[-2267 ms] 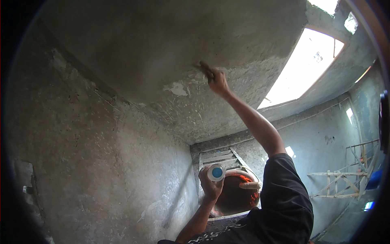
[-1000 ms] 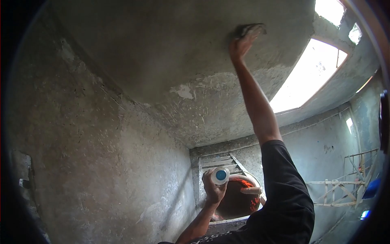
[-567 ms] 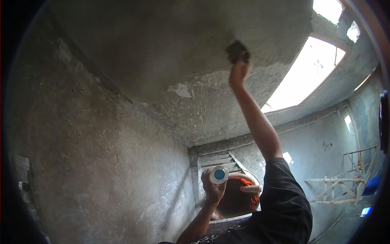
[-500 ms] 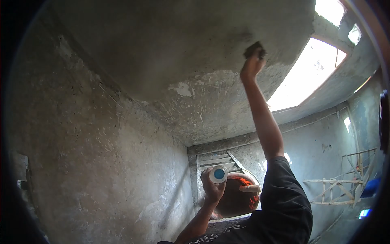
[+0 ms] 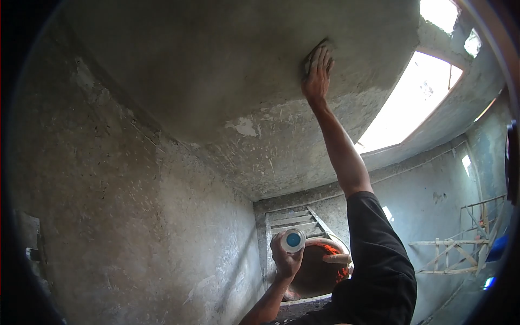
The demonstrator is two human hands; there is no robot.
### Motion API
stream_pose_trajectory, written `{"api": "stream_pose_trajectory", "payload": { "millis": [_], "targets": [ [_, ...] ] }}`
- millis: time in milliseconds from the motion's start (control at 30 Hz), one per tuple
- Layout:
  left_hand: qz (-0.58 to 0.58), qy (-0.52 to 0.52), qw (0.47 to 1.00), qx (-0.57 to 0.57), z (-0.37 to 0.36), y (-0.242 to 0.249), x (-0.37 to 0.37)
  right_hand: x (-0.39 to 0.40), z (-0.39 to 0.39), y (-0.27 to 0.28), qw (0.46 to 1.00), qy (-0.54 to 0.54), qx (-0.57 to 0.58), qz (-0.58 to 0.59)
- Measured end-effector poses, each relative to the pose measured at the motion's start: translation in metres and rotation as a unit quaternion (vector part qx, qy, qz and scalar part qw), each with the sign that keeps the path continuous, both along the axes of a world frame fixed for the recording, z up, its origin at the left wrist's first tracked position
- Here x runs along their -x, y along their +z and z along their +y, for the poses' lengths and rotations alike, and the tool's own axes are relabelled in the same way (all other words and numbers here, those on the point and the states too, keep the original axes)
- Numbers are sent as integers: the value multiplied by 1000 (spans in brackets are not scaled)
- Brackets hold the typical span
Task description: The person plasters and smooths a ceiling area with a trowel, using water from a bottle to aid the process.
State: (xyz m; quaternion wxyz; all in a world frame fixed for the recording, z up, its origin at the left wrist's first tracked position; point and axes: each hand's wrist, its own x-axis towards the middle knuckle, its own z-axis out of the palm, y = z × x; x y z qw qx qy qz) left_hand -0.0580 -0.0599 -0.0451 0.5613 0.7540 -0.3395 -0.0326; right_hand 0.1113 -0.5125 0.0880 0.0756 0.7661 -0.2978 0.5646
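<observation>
Holding a dark flat tool (image 5: 308,64) up at the ceiling (image 5: 233,70), the right hand (image 5: 319,67) appears to be on a surfacing step, working the grey coat near where the smooth area meets a rougher, flaking band. The next stroke would call for the tool's face lying flat and even pressure from the palm; contact looks likely, though the hand hides most of the tool and I cannot be sure that its whole face touches.

The right arm reaches high and nearly straight, wrist in line with the forearm, the back of the hand towards the camera and the fingers extended over the tool. Low down, the left hand (image 5: 283,259) is wrapped round a pale cylindrical container (image 5: 293,240), its elbow bent and its blue-centred end facing the camera. Just beyond that grip sits a round vessel (image 5: 320,242) with orange-red marks, a ladder-like frame (image 5: 292,220) behind it.
</observation>
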Motion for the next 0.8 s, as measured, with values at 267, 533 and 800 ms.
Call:
{"api": "stream_pose_trajectory", "payload": {
  "millis": [267,533,800],
  "targets": [
    [10,13,1000,-24,-2,8,2,31,62,-93,980,103,-137,-98],
    [-9,19,999,-37,-1,12,0,38,9,11,882,29,-257,-395],
    [-78,-12,997,-7,-2,11,-3,-37,68,21,958,112,-190,-182]
  ]
}}
